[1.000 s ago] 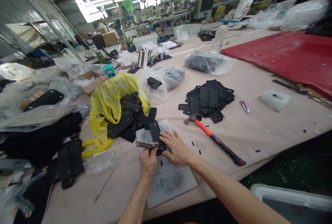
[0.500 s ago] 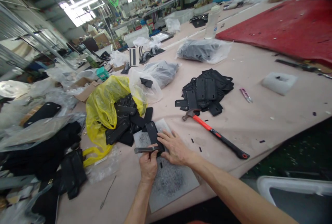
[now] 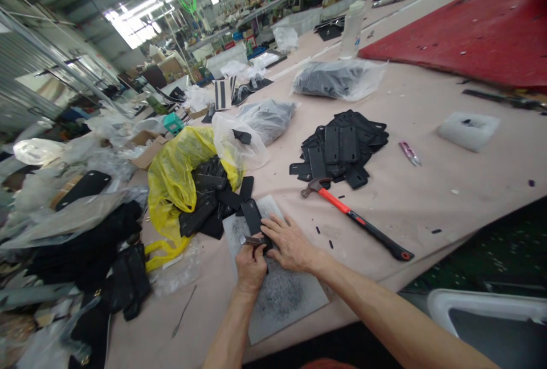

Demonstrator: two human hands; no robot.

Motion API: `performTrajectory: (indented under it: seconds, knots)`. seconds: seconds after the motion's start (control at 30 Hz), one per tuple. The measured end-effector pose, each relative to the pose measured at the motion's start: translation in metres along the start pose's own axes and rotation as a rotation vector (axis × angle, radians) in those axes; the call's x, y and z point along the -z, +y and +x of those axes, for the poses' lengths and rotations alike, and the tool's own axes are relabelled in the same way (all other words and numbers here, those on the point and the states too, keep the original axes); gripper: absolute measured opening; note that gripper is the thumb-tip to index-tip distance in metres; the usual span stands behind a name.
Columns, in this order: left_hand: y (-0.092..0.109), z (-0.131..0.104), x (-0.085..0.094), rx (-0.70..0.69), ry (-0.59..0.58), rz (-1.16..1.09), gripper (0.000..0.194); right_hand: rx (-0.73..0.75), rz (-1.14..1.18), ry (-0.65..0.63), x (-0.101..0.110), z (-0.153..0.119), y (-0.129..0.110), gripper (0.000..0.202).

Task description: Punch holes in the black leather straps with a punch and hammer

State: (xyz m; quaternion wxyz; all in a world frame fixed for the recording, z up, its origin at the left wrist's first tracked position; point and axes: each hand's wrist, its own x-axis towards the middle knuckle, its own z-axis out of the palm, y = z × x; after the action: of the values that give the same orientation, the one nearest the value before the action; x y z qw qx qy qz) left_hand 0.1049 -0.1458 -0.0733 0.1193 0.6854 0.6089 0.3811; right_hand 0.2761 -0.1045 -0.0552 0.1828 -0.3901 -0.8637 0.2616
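My left hand (image 3: pixel 251 266) is closed round a metal punch tool (image 3: pixel 252 241), whose end meets a black piece (image 3: pixel 251 214). Spread over the lower part of that piece, my right hand (image 3: pixel 290 242) presses it down with fingers apart. Under both lies a pale, scuffed board (image 3: pixel 284 295). To the right rests a claw hammer (image 3: pixel 354 216) with a red and black handle, touched by neither hand. Beyond the hammer's head is a pile of black pieces (image 3: pixel 342 144). Left of the board, more black pieces (image 3: pixel 207 204) spill from a yellow bag (image 3: pixel 171 172).
Pink snips (image 3: pixel 410 153) and a white foam roll (image 3: pixel 469 131) lie on the right of the table (image 3: pixel 427 192). Behind are filled plastic bags (image 3: pixel 337 80), a clear bottle (image 3: pixel 352 30) and a red sheet (image 3: pixel 465 33). A thin wire tool (image 3: pixel 184 312) lies front left.
The punch tool in my left hand has tilted, its far end swinging right and towards the right hand. My right hand stays on the black piece. The view has shifted slightly.
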Motion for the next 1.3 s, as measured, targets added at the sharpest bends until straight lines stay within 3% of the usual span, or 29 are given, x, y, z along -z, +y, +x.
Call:
performTrajectory:
  seconds: [0.13,0.23,0.3,0.37,0.43,0.5,0.63,0.7,0.8,0.9,0.97,1.0,1.07,1.17,1.23,1.3]
  knots:
    - [-0.003,-0.001,-0.001,-0.024,-0.004,-0.003,0.023,-0.052,-0.034,0.069,0.017,-0.015,0.009,0.052]
    - [-0.003,-0.002,-0.002,-0.028,-0.010,-0.017,0.023,-0.332,-0.112,0.261,0.042,-0.039,0.036,0.045]
    - [-0.003,-0.002,-0.003,-0.018,-0.019,-0.014,0.024,-0.571,-0.035,0.325,0.060,-0.056,0.060,0.044]
    - [-0.002,-0.003,-0.003,-0.002,-0.030,-0.001,0.024,-0.757,0.127,0.317,0.075,-0.069,0.079,0.036]
    - [-0.002,-0.004,-0.003,0.013,-0.033,0.010,0.023,-0.847,0.267,0.258,0.084,-0.076,0.088,0.017]
    - [-0.001,-0.006,-0.002,0.017,-0.025,0.012,0.022,-0.860,0.354,0.170,0.084,-0.079,0.083,0.004]
    - [0.001,-0.008,-0.001,0.020,-0.016,-0.004,0.020,-0.883,0.514,0.029,0.071,-0.079,0.051,0.015]
    - [0.001,-0.008,-0.002,0.026,-0.010,-0.009,0.018,-0.903,0.561,0.020,0.078,-0.075,0.030,0.022]
    - [-0.001,-0.009,-0.003,0.029,0.006,0.008,0.015,-0.788,0.635,0.164,0.120,-0.060,-0.016,0.036]
    - [-0.003,-0.009,-0.004,0.022,0.005,0.016,0.013,-0.398,0.474,0.469,0.176,-0.043,-0.067,0.035]
    - [-0.003,-0.009,-0.004,0.019,0.000,0.010,0.013,-0.225,0.332,0.685,0.194,-0.038,-0.092,0.029]
    - [-0.003,-0.009,-0.004,0.019,-0.002,0.008,0.013,-0.148,0.240,0.711,0.194,-0.038,-0.098,0.026]
    - [-0.002,-0.009,-0.004,0.020,0.001,0.013,0.013,-0.023,0.025,0.580,0.183,-0.040,-0.102,0.024]
    - [-0.002,-0.008,-0.003,0.020,0.002,0.019,0.013,0.061,-0.249,0.219,0.165,-0.043,-0.095,0.025]
    - [-0.002,-0.008,-0.002,0.013,-0.001,0.009,0.013,0.018,-0.280,0.206,0.163,-0.043,-0.094,0.027]
    - [-0.002,-0.007,-0.002,0.008,0.000,-0.001,0.014,-0.031,-0.240,0.328,0.166,-0.042,-0.096,0.029]
